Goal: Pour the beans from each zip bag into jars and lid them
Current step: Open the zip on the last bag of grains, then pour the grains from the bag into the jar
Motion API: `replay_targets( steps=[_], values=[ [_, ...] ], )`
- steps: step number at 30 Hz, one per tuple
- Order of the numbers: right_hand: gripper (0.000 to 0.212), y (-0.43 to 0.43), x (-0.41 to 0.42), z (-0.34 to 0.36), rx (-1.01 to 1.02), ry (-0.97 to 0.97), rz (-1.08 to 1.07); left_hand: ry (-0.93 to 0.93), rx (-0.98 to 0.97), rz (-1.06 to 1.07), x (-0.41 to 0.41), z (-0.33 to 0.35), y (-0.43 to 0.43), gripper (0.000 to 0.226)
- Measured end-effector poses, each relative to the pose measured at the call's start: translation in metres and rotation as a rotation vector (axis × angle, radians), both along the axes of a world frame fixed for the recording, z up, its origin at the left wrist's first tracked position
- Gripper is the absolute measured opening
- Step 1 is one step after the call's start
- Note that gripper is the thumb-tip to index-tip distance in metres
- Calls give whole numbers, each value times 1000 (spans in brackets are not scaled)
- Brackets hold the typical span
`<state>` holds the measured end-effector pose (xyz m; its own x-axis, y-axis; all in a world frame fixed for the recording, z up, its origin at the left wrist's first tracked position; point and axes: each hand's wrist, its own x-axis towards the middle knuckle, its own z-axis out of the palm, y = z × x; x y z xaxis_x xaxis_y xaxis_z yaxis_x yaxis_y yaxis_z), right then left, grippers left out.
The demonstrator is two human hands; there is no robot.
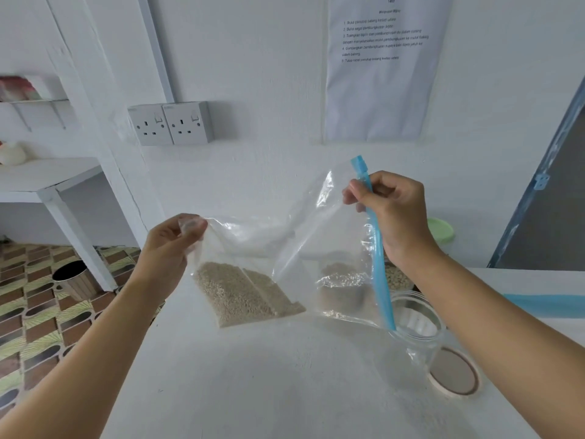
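A clear zip bag (285, 248) with a blue zip strip (380, 264) hangs tilted above the white counter. Pale beans (243, 293) are gathered in its lower left corner. My left hand (171, 248) pinches the bag's bottom corner at the left. My right hand (392, 210) grips the blue zip edge, which runs down to the mouth of an open, empty clear jar (418, 324). A round lid (454, 375) lies flat on the counter in front of that jar. Behind the bag stand further jars holding beans (395, 277), partly hidden.
A green lid (441, 229) shows behind my right hand. Another blue zip strip (544, 304) lies at the right on the white counter (269, 391). A bin (76, 280) stands on the patterned floor at the left, beside a white shelf unit (47, 179).
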<state>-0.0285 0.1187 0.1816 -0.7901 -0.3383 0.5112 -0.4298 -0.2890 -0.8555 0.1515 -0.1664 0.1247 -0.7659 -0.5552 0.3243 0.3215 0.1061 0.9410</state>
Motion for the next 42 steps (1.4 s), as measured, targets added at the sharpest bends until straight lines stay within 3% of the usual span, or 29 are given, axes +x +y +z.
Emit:
replay_targets(
  steps=[8,13,19,42],
  values=[
    [14,8,-5,10,-78,-3,-23,42,48,82,2,35,-6,16],
    [9,19,-7,18,-122,-46,-10,78,49,86,2,62,3,2],
    [11,26,-4,32,-173,-90,26,125,22,81,-5,90,11,24],
    [21,87,-9,29,-223,-110,-72,147,-81,48,-44,144,63,19]
  ],
)
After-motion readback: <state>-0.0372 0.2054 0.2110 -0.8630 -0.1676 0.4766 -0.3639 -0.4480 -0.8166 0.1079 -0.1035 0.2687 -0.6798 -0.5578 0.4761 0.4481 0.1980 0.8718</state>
